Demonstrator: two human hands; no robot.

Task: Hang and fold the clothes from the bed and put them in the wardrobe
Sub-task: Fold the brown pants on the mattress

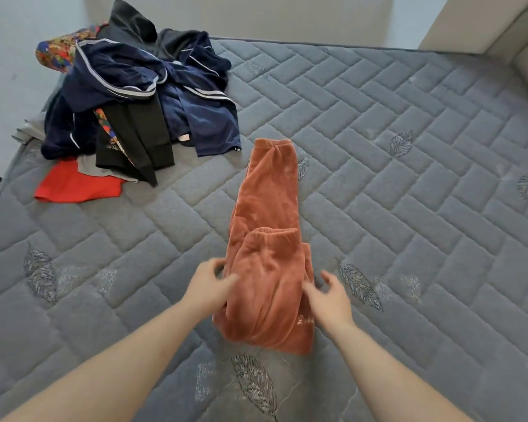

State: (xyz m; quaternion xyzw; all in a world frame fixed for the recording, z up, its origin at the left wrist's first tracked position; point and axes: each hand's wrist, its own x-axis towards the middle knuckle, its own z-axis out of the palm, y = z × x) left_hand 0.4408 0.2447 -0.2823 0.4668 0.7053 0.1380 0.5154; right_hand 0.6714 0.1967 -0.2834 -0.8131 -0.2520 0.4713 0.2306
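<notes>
1. Head view: rust-orange trousers [269, 260] lie lengthwise mid-bed, near end doubled back w/ waistband on top, on the grey quilted mattress [393, 184].
2. Left hand [209, 284] at the trousers' left edge, fingers loosely bent & touching fabric; blurred, can't tell if it grips.
3. Right hand [328, 295] at the right edge, fingers spread, relaxed, holding nothing.
4. Pile of clothes [141, 95] at far-left corner, well apart: navy, black, red, patterned.

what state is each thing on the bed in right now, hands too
orange trousers: partly folded, flat on the mattress
clothes pile: unfolded heap at the far left corner
red garment: flat, partly under the pile
left hand: touching the trousers' left edge
right hand: fingers spread at the right edge
</notes>
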